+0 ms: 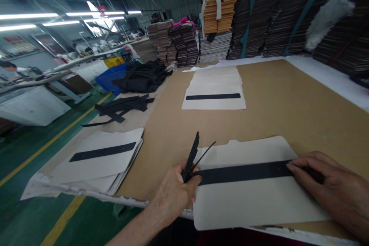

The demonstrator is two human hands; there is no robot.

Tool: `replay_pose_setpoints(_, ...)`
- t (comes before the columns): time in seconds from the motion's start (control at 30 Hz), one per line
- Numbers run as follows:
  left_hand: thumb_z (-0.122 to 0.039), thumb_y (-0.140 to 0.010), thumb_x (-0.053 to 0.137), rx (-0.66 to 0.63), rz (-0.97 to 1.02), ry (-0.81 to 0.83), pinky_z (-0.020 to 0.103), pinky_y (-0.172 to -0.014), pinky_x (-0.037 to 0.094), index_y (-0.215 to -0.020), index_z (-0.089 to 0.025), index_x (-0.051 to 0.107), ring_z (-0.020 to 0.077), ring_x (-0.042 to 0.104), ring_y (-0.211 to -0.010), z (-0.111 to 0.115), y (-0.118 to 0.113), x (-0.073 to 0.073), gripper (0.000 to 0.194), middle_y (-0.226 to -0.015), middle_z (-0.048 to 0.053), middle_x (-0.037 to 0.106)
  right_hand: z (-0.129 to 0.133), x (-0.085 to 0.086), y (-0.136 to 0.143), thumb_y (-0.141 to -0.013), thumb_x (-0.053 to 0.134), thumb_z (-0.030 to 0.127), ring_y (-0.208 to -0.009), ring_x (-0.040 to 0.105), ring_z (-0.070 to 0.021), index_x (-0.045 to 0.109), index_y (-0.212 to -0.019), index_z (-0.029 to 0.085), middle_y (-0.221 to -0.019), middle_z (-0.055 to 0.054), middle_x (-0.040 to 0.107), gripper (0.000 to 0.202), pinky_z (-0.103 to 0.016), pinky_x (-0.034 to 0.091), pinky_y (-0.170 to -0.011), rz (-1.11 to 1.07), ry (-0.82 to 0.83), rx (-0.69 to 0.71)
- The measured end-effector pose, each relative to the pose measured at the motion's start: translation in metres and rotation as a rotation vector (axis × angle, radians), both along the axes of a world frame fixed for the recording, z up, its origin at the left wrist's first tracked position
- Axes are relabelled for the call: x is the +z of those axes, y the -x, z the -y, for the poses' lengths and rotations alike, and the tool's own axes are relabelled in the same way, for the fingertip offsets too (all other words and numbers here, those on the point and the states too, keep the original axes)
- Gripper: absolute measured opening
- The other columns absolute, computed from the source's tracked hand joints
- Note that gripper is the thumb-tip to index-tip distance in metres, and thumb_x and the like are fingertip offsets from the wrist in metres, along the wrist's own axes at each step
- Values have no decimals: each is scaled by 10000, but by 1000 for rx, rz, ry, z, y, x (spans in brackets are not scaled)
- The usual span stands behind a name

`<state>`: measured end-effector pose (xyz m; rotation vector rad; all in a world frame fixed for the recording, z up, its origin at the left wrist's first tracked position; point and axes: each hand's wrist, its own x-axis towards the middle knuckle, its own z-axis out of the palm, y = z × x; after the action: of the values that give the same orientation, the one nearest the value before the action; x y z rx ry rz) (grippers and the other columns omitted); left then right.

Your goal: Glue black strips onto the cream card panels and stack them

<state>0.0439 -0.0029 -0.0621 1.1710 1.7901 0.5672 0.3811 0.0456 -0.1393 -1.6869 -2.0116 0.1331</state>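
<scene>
A pale board (253,203) lies at the table's near edge with a black strip (245,173) across it. My left hand (180,184) is closed around several loose black strips (191,155) that point upward, and its thumb is at the left end of the strip on the board. At that strip's right end, the thumb and fingers of my right hand (325,184) are pinched on it. Farther back lies another pale board (215,80) bearing a black strip (213,96). Stacked pale boards (95,169) sit at the left, the top one with a black strip (102,152).
Black strips (123,105) and a heap of black pieces (147,75) lie along the left side of the brown tabletop (273,103). Tall bundled stacks (216,48) stand behind. A person (10,67) is at the far left, beyond the green floor (75,130).
</scene>
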Motion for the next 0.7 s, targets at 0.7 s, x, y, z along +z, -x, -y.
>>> replay_pose_setpoints(0.7,-319,-808,545,-31,-81,7,211,-435,398,-890,-193,568,107,535,-457,1,-2,-1,152,-588,-65,545,3,2,0,-892,371,655,-815,627,-180,615,-876,302,-925,31,617,429,-337,483,-715,23,16,38)
